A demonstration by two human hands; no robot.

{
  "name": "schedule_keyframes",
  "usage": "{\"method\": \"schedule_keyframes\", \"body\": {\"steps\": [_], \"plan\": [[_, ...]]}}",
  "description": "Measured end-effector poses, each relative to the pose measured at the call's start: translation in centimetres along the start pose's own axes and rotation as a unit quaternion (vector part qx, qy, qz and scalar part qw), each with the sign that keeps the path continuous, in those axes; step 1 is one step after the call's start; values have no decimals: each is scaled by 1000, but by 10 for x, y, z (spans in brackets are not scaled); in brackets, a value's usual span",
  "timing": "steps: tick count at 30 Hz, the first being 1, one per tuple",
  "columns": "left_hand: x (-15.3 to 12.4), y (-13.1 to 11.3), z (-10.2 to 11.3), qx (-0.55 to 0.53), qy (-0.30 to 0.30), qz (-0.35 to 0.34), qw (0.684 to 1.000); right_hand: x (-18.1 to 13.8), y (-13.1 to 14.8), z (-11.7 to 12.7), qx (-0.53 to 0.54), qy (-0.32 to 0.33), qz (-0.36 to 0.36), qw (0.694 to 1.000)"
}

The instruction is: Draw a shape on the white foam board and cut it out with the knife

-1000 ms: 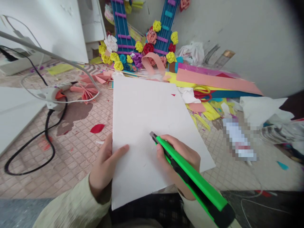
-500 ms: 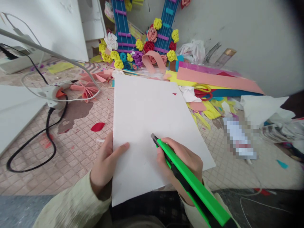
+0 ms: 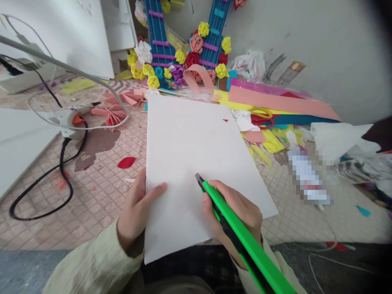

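A large white board (image 3: pixel 190 139) lies over my lap and the tiled floor. My left hand (image 3: pixel 136 212) grips its left edge, thumb on top and fingers underneath. My right hand (image 3: pixel 237 212) is closed round a green utility knife (image 3: pixel 241 237), whose dark tip rests on the board near its middle. A small red scrap (image 3: pixel 225 121) sits on the board's far part.
Blue craft pieces with paper flowers (image 3: pixel 183 61) lean at the back wall. Coloured paper sheets and red scissors (image 3: pixel 260 118) lie to the right, with white bags beyond. A power strip (image 3: pixel 65 120) and black cable (image 3: pixel 39 192) lie on the left floor. A red petal (image 3: pixel 126 162) is near the board.
The board's near edge has shifted slightly toward me, and the knife and right hand have drifted a little lower. The left hand keeps its grip.
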State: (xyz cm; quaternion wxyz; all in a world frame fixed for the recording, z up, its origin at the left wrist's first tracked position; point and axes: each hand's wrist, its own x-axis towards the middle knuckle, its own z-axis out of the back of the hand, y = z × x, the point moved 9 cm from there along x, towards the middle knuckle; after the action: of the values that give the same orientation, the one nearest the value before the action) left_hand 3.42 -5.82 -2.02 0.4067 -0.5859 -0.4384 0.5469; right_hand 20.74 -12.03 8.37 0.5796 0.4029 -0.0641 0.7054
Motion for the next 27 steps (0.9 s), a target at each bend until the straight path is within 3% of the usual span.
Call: {"method": "schedule_keyframes", "body": {"steps": [18,27], "plan": [[-1,-4,-3,-24,0,-4,1000,-10,0,3,24,34,-15,999],[-1,-5,-4,-41,7,-14,999,-15,7,7,20,6,-4,1000]]}}
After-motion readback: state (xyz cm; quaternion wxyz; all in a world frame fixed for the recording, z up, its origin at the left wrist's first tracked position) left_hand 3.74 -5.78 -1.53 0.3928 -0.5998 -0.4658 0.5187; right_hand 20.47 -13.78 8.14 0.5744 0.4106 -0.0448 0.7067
